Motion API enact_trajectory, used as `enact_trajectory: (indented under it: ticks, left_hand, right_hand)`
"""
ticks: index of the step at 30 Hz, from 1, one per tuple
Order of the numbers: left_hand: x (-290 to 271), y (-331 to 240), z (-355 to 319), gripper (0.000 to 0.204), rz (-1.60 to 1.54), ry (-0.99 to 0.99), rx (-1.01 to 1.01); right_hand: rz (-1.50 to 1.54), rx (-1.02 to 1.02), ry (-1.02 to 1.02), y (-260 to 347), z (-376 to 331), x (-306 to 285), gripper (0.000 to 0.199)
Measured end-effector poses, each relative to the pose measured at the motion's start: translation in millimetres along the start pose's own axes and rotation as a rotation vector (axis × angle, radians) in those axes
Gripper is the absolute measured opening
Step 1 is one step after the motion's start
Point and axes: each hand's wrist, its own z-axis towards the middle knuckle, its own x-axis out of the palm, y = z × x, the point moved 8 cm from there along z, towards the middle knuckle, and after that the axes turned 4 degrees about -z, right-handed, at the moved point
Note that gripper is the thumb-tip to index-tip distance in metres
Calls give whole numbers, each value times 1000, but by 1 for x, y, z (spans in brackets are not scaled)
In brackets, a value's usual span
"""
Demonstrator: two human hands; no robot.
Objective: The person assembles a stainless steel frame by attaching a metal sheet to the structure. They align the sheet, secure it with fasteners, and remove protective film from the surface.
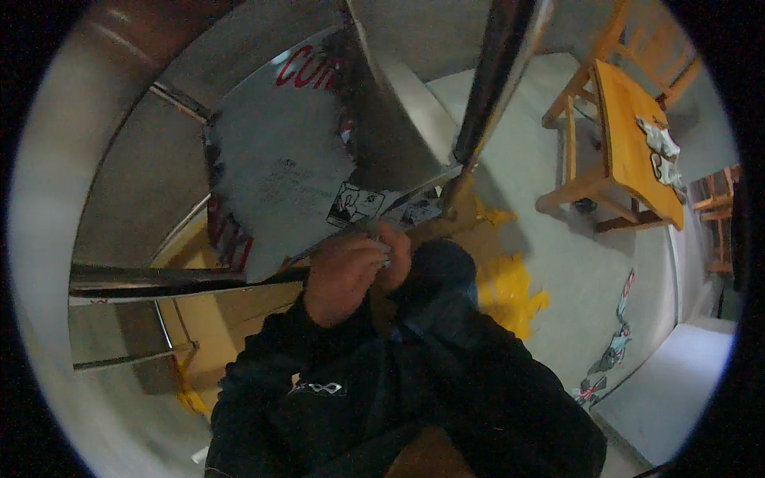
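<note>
A torn sheet of grey-white plastic film [279, 159], with red lettering and black pictograms, covers part of a metal panel in front of me. Along its near edge my left hand [343, 275] is closed, its fingers curled in. Pressed against it, my right hand [394, 256] is also closed. A crumpled bit of pale film shows between the fingers of both hands. Just beyond them, a narrow printed strip runs toward a corner of the metal frame [502, 72]. My fingertips are partly hidden by each other, and the picture is dim.
Flattened brown cardboard [247, 311] with torn yellow tape [514, 299] lies beneath the metal piece. At the right stands a wooden chair [625, 135] with crumpled pale things on its seat. Film scraps [613, 350] lie on the floor near a white panel [669, 390].
</note>
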Motion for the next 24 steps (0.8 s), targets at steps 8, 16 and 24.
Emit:
enact_trajectory:
  ticks: [8,16,24]
  left_hand:
    - [5,-22,7,21,69,-118,66]
    - [10,-15,-7,17,144,-283,86]
    - [6,-8,-3,12,80,-285,-7]
  right_hand:
    - [91,225,98,0,-2,2,13]
    - [119,319,153,3,-4,10,14]
    - [128,393,154,8,-10,9,16]
